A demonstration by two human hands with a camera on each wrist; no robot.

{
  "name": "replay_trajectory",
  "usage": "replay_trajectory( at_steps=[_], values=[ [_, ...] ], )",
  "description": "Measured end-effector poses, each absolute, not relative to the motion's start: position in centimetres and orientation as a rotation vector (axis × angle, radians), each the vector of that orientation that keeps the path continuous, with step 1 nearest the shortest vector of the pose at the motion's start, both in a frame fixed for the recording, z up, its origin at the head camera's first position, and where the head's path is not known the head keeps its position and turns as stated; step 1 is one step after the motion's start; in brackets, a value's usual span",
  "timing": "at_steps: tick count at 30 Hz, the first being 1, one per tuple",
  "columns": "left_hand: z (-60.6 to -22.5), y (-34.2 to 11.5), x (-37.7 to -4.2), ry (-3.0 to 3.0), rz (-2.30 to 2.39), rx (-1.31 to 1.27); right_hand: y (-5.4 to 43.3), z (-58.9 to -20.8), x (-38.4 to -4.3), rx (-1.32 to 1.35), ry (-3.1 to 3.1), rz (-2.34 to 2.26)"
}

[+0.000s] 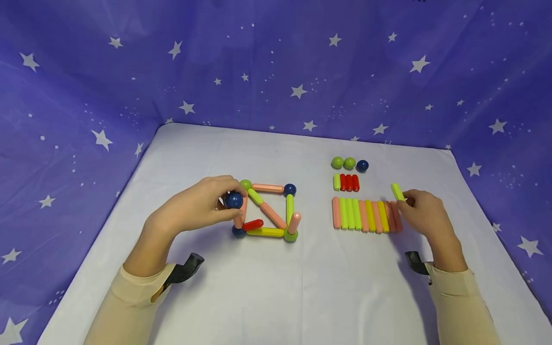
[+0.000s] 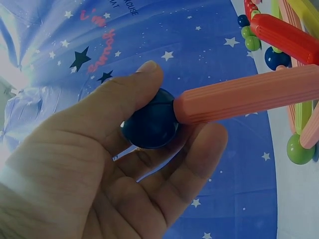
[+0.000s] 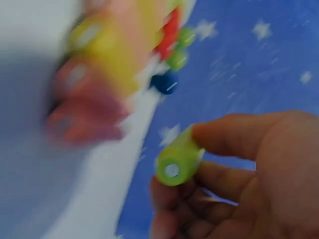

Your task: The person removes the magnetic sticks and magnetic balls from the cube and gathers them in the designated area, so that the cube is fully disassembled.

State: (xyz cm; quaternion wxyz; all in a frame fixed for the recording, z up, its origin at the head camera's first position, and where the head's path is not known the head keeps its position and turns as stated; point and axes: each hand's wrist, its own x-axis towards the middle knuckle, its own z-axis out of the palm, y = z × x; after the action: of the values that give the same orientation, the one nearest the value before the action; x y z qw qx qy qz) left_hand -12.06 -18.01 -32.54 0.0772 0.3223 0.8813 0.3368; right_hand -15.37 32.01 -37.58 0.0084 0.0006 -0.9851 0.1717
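My left hand (image 1: 204, 201) holds a dark blue ball (image 1: 233, 200) between thumb and fingers. In the left wrist view, this ball sits on the end of a pink ribbed stick (image 2: 244, 95). That stick stands at the near left corner of a frame of balls and sticks, partly hidden by my hand. A second pink stick (image 1: 295, 223) rises from the green ball (image 1: 291, 235) at the near right corner. A short red stick (image 1: 253, 224) slants up by the near left blue ball (image 1: 239, 232). Over on the right, my right hand (image 1: 424, 213) pinches a light green stick (image 1: 397, 192).
A row of long pink, green, yellow and reddish sticks (image 1: 364, 215) lies beside my right hand. Behind it are short sticks (image 1: 349, 182), then two green balls (image 1: 338, 162) and a blue ball (image 1: 362, 166). A purple star-patterned cloth (image 1: 276, 72) walls the white table (image 1: 276, 292).
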Motion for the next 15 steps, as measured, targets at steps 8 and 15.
replay_trajectory(
  at_steps=[8, 15],
  values=[
    [-32.5, -18.0, -12.0, 2.625, 1.013, 0.953, 35.4, -39.3, -16.2, -0.114, -3.396, 0.476],
    [-32.5, -18.2, -11.9, 2.618, 1.019, 0.956, 34.7, -39.6, -16.9, -0.217, -3.43, 0.457]
  ],
)
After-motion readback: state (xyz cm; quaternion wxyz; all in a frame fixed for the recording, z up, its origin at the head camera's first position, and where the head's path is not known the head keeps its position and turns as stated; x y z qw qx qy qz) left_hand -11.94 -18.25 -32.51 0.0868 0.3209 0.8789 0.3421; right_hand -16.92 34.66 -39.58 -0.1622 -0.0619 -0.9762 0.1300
